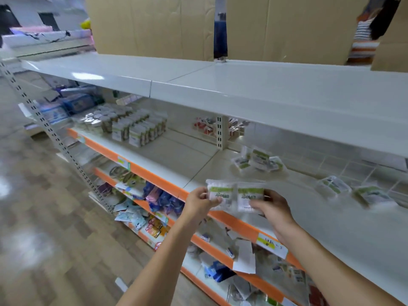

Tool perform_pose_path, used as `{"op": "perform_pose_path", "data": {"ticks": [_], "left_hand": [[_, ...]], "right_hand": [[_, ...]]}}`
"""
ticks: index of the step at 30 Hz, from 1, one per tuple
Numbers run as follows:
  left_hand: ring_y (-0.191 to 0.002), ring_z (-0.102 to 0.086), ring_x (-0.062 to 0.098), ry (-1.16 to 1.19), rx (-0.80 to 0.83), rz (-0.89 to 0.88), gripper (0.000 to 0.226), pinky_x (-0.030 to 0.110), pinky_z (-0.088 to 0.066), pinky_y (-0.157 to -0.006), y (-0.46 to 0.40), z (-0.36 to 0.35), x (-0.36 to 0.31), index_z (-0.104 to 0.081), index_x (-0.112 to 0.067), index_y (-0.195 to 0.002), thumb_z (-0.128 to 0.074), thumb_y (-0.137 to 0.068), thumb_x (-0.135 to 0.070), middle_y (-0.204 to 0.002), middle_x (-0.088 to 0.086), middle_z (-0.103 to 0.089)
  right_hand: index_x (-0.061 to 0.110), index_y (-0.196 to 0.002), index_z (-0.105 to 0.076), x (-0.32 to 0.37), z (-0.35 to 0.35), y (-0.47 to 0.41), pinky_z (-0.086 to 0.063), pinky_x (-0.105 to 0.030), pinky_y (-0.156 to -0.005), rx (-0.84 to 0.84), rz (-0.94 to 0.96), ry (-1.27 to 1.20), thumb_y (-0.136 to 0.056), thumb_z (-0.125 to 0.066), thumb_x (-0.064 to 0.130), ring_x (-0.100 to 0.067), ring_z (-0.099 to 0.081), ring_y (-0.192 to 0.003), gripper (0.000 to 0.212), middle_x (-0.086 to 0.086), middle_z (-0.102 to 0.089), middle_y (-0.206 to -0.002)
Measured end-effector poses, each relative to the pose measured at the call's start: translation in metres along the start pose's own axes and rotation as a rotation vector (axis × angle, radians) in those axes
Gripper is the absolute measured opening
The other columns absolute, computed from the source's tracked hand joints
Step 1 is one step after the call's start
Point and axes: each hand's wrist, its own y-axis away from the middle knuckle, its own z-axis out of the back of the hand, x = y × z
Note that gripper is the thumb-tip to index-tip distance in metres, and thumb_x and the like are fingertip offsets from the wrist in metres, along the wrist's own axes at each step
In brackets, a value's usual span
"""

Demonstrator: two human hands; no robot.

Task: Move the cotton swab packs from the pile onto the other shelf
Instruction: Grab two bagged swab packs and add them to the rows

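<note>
Here the left hand (199, 200) pinches one cotton swab pack (220, 193) by its left edge, thumb on the front and fingers curled behind, while the right hand (272, 208) grips a second pack (250, 196) from below, fingers wrapped round its lower right corner. The two packs sit side by side, edges touching, just above the orange front edge (234, 221) of the middle shelf (187, 155). Behind them on that shelf lies the loose pile of packs (258, 161), near the upright post (221, 133); two stray packs (333, 186) lie farther right of the pile. Left of the post, neat rows of boxed goods (139, 129) stand toward the back, with bare shelf surface between them and the orange edge. The white top shelf (265, 89) overhangs the pile.
</note>
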Motion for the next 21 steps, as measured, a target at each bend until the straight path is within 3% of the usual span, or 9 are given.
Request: {"op": "perform_pose_path", "data": {"ticks": [3,7,10,13,17,21], "left_hand": [[-0.072,-0.073,0.013,0.009,-0.027,-0.011,0.019,0.024,-0.054,-0.058,-0.007,0.040,-0.001,-0.070,-0.019,-0.091,-0.081,-0.079,-0.009,-0.084,0.002,-0.077],[-0.084,-0.074,0.025,0.013,-0.062,0.000,0.021,0.039,-0.062,-0.073,-0.023,0.089,0.000,-0.068,-0.013,-0.097,-0.079,-0.080,-0.006,-0.093,0.010,-0.076],[-0.075,-0.073,0.020,0.020,-0.109,-0.009,0.022,0.029,-0.056,-0.057,-0.033,0.125,0.003,-0.068,-0.010,-0.099,-0.078,-0.081,-0.006,-0.092,0.010,-0.076],[-0.073,-0.072,0.016,0.012,-0.135,-0.030,0.022,0.026,-0.053,-0.054,-0.041,0.159,0.007,-0.068,-0.009,-0.100,-0.078,-0.081,-0.008,-0.088,0.006,-0.075],[-0.090,-0.073,0.026,-0.006,-0.151,-0.027,0.018,0.045,-0.059,-0.084,-0.055,0.197,0.012,-0.070,-0.016,-0.095,-0.080,-0.080,-0.013,-0.091,0.006,-0.076],[-0.093,-0.072,0.026,-0.008,-0.175,-0.028,0.021,0.049,-0.057,-0.089,-0.073,0.226,0.009,-0.070,-0.017,-0.095,-0.082,-0.078,-0.016,-0.093,0.007,-0.075]], "right_hand": [[0.022,-0.097,-0.072,0.004,-0.042,-0.007,-0.053,-0.021,-0.065,0.023,0.017,-0.014,-0.080,-0.078,0.009,-0.008,-0.072,-0.079,0.023,0.007,-0.077,-0.086],[0.022,-0.092,-0.071,0.009,-0.099,-0.017,-0.053,-0.015,-0.056,0.026,0.039,-0.037,-0.079,-0.076,0.002,-0.005,-0.072,-0.071,0.024,0.006,-0.077,-0.082],[0.019,-0.097,-0.071,0.012,-0.138,-0.027,-0.055,-0.016,-0.057,0.045,0.037,-0.070,-0.079,-0.074,-0.002,-0.010,-0.075,-0.075,0.028,0.004,-0.078,-0.085],[0.019,-0.100,-0.070,0.012,-0.174,-0.037,-0.058,-0.024,-0.064,0.069,0.029,-0.089,-0.078,-0.073,-0.002,-0.015,-0.076,-0.080,0.031,0.002,-0.079,-0.089],[0.018,-0.105,-0.070,0.013,-0.214,-0.052,-0.060,-0.035,-0.073,0.081,0.015,-0.094,-0.076,-0.075,0.000,-0.021,-0.076,-0.084,0.034,0.000,-0.079,-0.092],[0.021,-0.100,-0.070,0.020,-0.242,-0.068,-0.058,-0.035,-0.077,0.074,0.020,-0.058,-0.076,-0.076,0.002,-0.018,-0.076,-0.083,0.031,0.003,-0.079,-0.091]]}}
